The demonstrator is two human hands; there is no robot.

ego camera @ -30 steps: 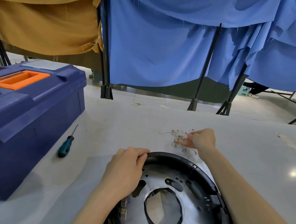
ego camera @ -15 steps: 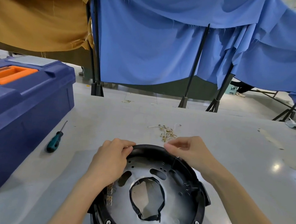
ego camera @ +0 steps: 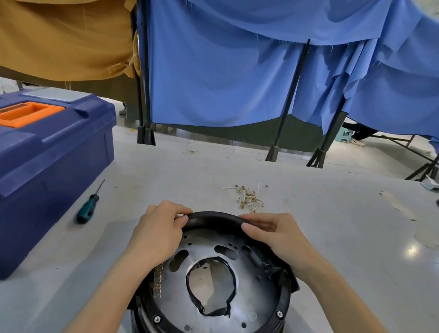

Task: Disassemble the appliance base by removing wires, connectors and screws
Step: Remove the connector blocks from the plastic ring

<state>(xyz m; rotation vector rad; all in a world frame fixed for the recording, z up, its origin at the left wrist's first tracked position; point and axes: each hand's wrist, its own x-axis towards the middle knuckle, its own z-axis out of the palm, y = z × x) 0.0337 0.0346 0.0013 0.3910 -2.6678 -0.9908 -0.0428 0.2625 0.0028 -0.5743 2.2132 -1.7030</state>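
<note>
Black round plastic appliance base [ego camera: 214, 216]: left hand [ego camera: 158, 231] and right hand [ego camera: 273, 235] gripping far rim. Small yellowish pile of pulled bits [ego camera: 248, 199] lying behind; two silver screws [ego camera: 157, 319] waiting.

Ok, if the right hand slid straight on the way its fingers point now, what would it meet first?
The right hand points left along the far rim of the appliance base. Straight on, it would probably meet the left hand, whose fingertips grip the same rim; nothing else shows between them.

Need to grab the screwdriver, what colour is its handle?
The screwdriver handle is teal-green, seen in the head view.
</note>
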